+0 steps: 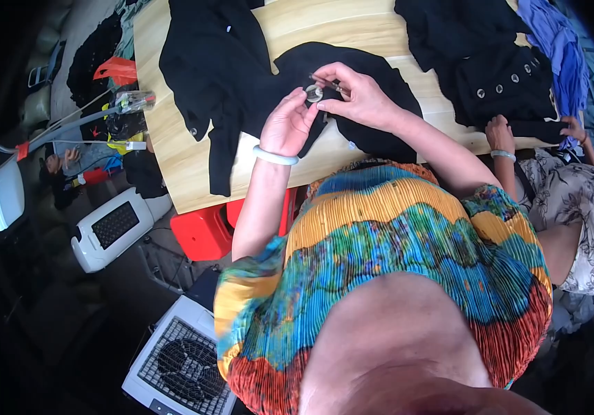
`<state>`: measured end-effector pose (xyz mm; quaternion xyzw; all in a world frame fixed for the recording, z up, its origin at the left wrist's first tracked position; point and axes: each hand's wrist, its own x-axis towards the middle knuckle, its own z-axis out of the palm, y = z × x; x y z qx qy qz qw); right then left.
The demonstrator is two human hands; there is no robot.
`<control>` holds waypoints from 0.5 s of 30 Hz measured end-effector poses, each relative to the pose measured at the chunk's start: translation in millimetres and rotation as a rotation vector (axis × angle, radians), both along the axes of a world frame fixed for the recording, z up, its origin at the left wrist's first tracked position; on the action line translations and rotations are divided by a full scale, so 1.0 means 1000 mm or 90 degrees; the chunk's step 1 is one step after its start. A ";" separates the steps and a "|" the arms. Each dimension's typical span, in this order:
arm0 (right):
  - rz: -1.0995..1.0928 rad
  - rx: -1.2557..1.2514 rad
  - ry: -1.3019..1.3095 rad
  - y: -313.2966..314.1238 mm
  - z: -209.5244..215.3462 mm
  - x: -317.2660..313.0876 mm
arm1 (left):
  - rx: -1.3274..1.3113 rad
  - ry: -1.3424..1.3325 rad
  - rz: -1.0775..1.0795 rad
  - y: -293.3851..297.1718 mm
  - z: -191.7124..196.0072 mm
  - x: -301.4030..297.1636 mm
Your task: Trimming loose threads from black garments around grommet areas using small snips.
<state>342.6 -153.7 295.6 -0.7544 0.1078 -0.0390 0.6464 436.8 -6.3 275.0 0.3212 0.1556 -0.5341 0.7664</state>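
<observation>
Above a black garment (217,76) spread on the table, my left hand (284,128) pinches a round, shiny button (313,93) between thumb and fingers. My right hand (363,100) comes close from the other side, its thumb tip near the button. A slim, dark metal tool (340,88) is gripped in its fingers; its exact kind is hard to make out. The black cloth lies under and beyond both hands, with one sleeve (221,162) hanging toward the table's near edge.
On the wooden table (172,180), another black garment (480,66) with several round buttons lies at right, where a co-worker's hand (501,135) rests. Blue cloth (560,48) is piled beyond. Red stools (201,234), a white appliance (114,228) and a fan cooler (183,356) stand at left.
</observation>
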 end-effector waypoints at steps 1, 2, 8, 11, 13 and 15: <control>-0.008 -0.003 -0.030 0.003 -0.004 0.000 | 0.024 0.014 -0.002 -0.001 -0.001 -0.002; -0.009 -0.002 -0.029 0.003 -0.005 0.000 | 0.048 0.028 -0.005 -0.001 -0.003 -0.004; -0.004 -0.164 -0.037 0.000 -0.002 -0.003 | 0.017 0.032 -0.086 0.009 -0.007 -0.005; -0.018 -0.009 -0.033 -0.002 0.022 0.003 | -0.053 0.040 -0.069 0.012 0.003 -0.004; -0.044 0.162 -0.083 -0.004 0.029 0.009 | -0.169 0.053 -0.041 0.016 0.012 -0.004; -0.053 0.215 -0.056 -0.012 0.041 0.011 | -0.229 0.041 -0.016 0.017 0.027 -0.004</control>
